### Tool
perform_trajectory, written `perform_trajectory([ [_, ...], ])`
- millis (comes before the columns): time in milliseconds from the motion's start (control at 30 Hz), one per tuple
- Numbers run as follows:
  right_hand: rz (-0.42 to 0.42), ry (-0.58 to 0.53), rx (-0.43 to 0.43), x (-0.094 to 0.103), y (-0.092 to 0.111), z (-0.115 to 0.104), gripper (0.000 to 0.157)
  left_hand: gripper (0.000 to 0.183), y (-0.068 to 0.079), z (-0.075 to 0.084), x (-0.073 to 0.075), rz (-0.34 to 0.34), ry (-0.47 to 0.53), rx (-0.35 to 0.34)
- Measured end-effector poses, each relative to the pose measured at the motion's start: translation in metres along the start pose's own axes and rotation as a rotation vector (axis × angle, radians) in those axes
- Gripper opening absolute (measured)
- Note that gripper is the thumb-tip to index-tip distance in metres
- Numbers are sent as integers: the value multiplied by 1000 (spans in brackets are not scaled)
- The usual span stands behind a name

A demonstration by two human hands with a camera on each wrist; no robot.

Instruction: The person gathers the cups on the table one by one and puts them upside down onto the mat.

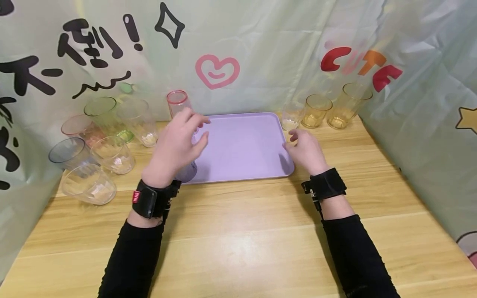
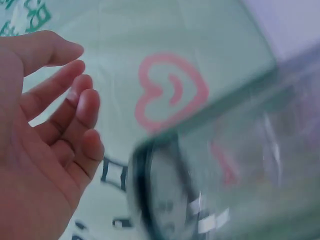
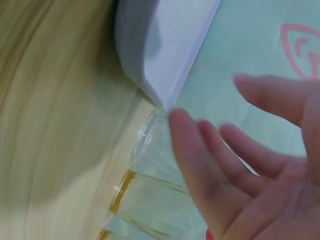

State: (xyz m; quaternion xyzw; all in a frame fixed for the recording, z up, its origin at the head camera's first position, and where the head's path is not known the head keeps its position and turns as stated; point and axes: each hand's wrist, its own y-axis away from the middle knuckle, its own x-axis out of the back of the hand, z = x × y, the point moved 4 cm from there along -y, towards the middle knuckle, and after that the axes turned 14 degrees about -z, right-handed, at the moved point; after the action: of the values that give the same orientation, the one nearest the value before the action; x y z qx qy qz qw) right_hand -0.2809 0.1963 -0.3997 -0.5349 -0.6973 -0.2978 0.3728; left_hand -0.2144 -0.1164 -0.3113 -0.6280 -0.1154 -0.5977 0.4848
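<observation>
My left hand [image 1: 173, 145] hovers over the left end of a lilac tray [image 1: 242, 145], fingers loosely bent and holding nothing. Partly hidden beneath it, a bluish glass [image 1: 189, 173] stands at the tray's left end; a dark-rimmed glass [image 2: 240, 165] looms close in the left wrist view. Just behind that hand is a pink-rimmed glass [image 1: 177, 99], its lower part covered. At the tray's right edge is my right hand [image 1: 307, 152], empty, with fingers slightly bent. A clear glass [image 1: 292, 118] stands just beyond its fingertips.
Right of the clear glass stand a short amber glass [image 1: 316, 111] and a taller amber one [image 1: 348, 106]. Several glasses crowd the table's left side, among them a green glass [image 1: 108, 118], a blue glass [image 1: 71, 153] and a clear glass [image 1: 89, 184]. A printed cloth [image 1: 268, 54] hangs behind.
</observation>
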Motion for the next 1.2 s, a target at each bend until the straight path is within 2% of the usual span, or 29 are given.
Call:
perform_trajectory([
  [200, 221, -83, 40, 9, 0, -3, 55, 19, -9, 19, -33, -137, 0, -69],
  [333, 301, -119, 43, 14, 0, -1, 60, 18, -12, 30, -55, -265, -20, -95],
  [500, 318, -135, -3, 17, 1, 5, 68, 20, -10, 44, -85, -458, -18, -110],
  [667, 260, -193, -65, 15, -1, 13, 81, 20, -4, 54, -111, -599, -13, -118],
  [733, 222, -225, -84, 14, -2, 16, 85, 17, -1, 56, -118, -626, -10, -117],
  [867, 149, -291, -96, 11, -7, 23, 90, 12, 2, 60, -129, -636, 3, -119],
  [1000, 88, -312, -128, 10, -17, 26, 94, 9, 3, 60, -131, -626, 13, -134],
  [1200, 58, -320, -187, 8, -35, 28, 98, 11, 5, 57, -132, -632, -39, -125],
])
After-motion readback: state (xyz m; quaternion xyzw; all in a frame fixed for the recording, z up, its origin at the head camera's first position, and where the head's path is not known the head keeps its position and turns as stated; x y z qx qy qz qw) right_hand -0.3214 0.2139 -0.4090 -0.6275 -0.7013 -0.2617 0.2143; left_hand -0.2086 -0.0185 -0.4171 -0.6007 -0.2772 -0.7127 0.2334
